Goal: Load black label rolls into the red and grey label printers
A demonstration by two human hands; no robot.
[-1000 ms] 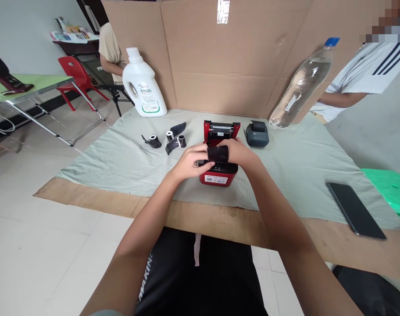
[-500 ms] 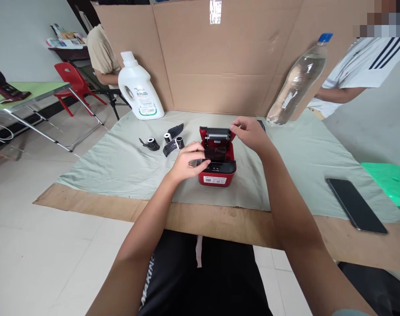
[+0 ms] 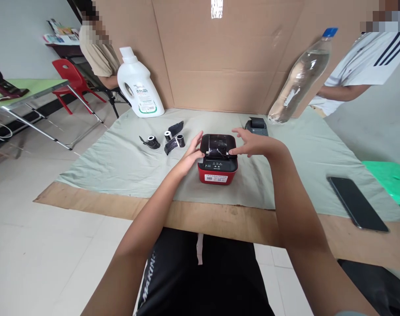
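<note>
A small red and black label printer (image 3: pixel 217 177) stands on the cloth in front of me, its lid down. Black film-like paper (image 3: pixel 218 145) lies over the lid's top. At the printer's left side is my left hand (image 3: pixel 191 158), fingers apart, the tips at the edge of the lid. My right hand (image 3: pixel 254 142) is at the right side with its fingers spread, the thumb near the lid's corner. Neither hand is wrapped round anything. To the left lie several small rolls of black paper (image 3: pixel 179 141). A dark grey device (image 3: pixel 257 126) sits behind my right hand, partly covered by it.
A white detergent bottle (image 3: pixel 141 90) stands at the back left, and a tilted clear water bottle (image 3: pixel 300 81) leans on the cardboard (image 3: pixel 216 83) at the back right. A black phone (image 3: pixel 356 202) lies near the right edge. A green stool (image 3: pixel 389 177) and two other people are beyond the table.
The printer's lid has gone from raised to down. My left hand has let go of the black paper and moved to the printer's side; my right hand has come lower.
</note>
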